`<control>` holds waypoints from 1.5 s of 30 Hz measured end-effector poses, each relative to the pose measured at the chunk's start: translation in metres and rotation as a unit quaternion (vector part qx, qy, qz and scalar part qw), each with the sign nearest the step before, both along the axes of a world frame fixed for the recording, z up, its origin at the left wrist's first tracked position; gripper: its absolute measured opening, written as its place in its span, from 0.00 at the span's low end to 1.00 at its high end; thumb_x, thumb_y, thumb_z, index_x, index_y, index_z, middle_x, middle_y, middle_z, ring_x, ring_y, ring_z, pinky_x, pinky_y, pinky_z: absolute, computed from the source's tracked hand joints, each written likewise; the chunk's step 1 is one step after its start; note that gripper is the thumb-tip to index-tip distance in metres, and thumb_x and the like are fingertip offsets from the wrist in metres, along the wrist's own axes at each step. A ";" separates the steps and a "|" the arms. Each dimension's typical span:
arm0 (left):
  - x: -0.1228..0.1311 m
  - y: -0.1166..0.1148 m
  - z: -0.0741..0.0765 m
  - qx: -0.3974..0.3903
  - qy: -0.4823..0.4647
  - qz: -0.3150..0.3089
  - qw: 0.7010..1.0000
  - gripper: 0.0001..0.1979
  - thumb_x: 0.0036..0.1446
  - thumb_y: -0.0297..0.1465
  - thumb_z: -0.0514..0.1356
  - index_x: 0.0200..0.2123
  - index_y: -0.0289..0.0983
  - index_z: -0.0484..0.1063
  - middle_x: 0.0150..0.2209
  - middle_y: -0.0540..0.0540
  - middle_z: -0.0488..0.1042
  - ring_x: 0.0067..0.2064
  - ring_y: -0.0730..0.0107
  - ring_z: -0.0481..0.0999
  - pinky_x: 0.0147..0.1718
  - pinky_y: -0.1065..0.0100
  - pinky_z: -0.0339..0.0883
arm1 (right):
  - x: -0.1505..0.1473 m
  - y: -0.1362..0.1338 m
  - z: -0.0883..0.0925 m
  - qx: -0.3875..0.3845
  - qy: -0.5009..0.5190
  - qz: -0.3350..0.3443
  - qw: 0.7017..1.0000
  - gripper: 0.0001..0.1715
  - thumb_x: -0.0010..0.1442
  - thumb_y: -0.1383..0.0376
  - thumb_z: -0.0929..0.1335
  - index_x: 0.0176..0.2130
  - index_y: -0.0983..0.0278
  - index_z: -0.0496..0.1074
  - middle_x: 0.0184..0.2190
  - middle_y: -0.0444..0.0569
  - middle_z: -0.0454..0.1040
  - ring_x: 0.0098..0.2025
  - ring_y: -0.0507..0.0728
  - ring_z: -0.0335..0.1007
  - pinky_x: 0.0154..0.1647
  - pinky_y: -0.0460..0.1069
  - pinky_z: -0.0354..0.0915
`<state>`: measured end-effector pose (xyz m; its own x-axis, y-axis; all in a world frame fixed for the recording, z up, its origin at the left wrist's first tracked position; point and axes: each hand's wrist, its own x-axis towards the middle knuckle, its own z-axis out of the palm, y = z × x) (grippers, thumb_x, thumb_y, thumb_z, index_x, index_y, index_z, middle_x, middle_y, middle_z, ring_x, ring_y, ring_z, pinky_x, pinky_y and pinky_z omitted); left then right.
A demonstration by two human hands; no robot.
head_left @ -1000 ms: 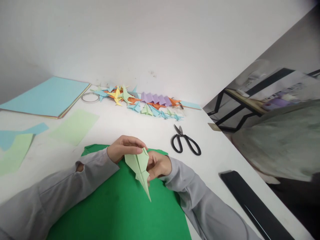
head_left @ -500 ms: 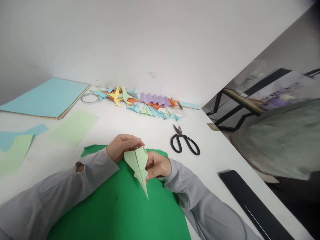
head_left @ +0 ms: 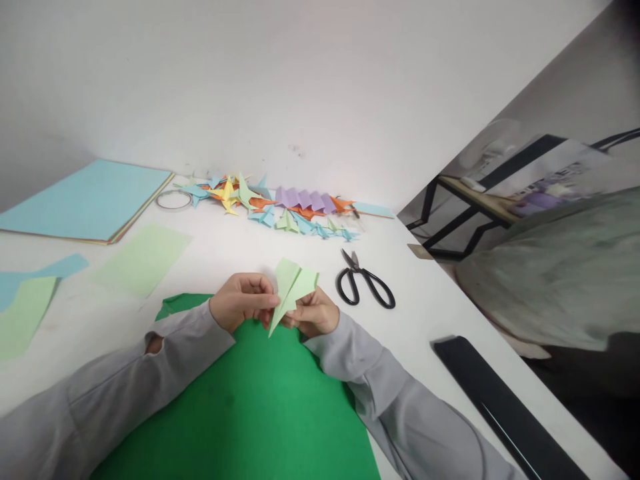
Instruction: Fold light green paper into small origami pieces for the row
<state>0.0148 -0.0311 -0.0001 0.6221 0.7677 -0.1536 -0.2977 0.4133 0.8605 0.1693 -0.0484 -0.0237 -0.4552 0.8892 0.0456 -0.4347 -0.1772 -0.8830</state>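
Note:
A folded pale green paper piece (head_left: 291, 288) with a pointed tip is held up between both hands, its wide end tilted away from me. My left hand (head_left: 241, 301) pinches its left side with closed fingers. My right hand (head_left: 313, 313) grips its lower right part, fingers curled. Both hands hover over the far edge of a large dark green sheet (head_left: 250, 413) lying on the white table (head_left: 425, 293).
Black scissors (head_left: 364, 286) lie just right of the hands. A row of coloured folded paper figures (head_left: 280, 207) and a tape ring (head_left: 173, 199) sit by the wall. A stack of coloured paper (head_left: 85, 200), loose pale sheets (head_left: 143, 260) and a black strip (head_left: 505, 407) lie around.
The folded piece has been turned: its long point, which hung down toward me, now is short below the hands and the wide end stands up behind them. Both hands shifted slightly away.

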 end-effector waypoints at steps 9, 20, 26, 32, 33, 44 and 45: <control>0.001 -0.002 -0.001 0.009 0.011 0.002 1.000 0.15 0.37 0.35 0.68 0.19 0.31 0.65 0.16 0.47 0.72 0.16 0.71 0.70 0.15 0.71 0.65 | -0.001 0.001 0.001 0.033 0.000 -0.005 0.999 0.12 0.38 0.63 0.75 0.20 0.69 0.73 0.12 0.43 0.67 0.16 0.48 0.62 0.17 0.45 0.60; 0.000 0.000 0.001 -0.003 -0.002 -0.024 1.000 0.15 0.38 0.34 0.67 0.21 0.31 0.65 0.16 0.45 0.73 0.17 0.71 0.71 0.18 0.70 0.67 | -0.003 0.002 -0.003 0.011 0.009 -0.039 0.999 0.12 0.40 0.63 0.75 0.21 0.69 0.73 0.14 0.44 0.69 0.17 0.49 0.64 0.17 0.44 0.58; -0.002 0.002 -0.003 -0.015 0.002 -0.031 0.999 0.13 0.37 0.32 0.68 0.20 0.31 0.67 0.17 0.46 0.73 0.19 0.72 0.71 0.19 0.71 0.68 | 0.000 0.004 -0.002 -0.003 -0.018 -0.055 0.998 0.14 0.37 0.61 0.76 0.20 0.68 0.74 0.13 0.44 0.70 0.17 0.49 0.65 0.19 0.44 0.59; 0.000 0.000 -0.002 0.002 -0.004 -0.033 0.999 0.14 0.39 0.34 0.67 0.20 0.30 0.67 0.20 0.43 0.74 0.21 0.71 0.72 0.21 0.69 0.69 | 0.002 0.003 -0.002 -0.017 -0.019 -0.043 0.999 0.15 0.37 0.61 0.76 0.16 0.69 0.71 0.12 0.45 0.70 0.18 0.51 0.67 0.20 0.45 0.61; 0.001 -0.001 -0.002 0.000 -0.002 -0.025 1.000 0.14 0.39 0.34 0.67 0.20 0.30 0.67 0.20 0.43 0.74 0.21 0.71 0.73 0.20 0.69 0.69 | 0.003 0.003 -0.002 -0.022 -0.015 -0.047 0.999 0.15 0.37 0.61 0.76 0.16 0.69 0.71 0.13 0.45 0.70 0.18 0.50 0.66 0.20 0.45 0.61; 0.003 -0.001 -0.004 0.011 0.017 -0.002 1.000 0.17 0.36 0.32 0.69 0.20 0.32 0.62 0.19 0.47 0.73 0.21 0.74 0.71 0.21 0.70 0.68 | 0.004 0.006 -0.003 -0.020 -0.014 -0.091 0.996 0.15 0.35 0.61 0.76 0.19 0.69 0.73 0.13 0.44 0.71 0.17 0.49 0.65 0.18 0.44 0.62; 0.003 -0.001 -0.004 0.009 0.019 -0.003 1.000 0.17 0.35 0.32 0.69 0.20 0.32 0.62 0.19 0.47 0.73 0.20 0.75 0.71 0.21 0.70 0.68 | 0.004 0.006 -0.003 -0.019 -0.013 -0.088 0.996 0.15 0.35 0.61 0.76 0.19 0.69 0.72 0.13 0.44 0.71 0.16 0.49 0.65 0.18 0.44 0.62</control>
<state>0.0178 -0.0321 -0.0038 0.6207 0.7669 -0.1630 -0.2619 0.3987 0.8789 0.1736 -0.0421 -0.0264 -0.2922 0.9564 0.0008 -0.4399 -0.1336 -0.8880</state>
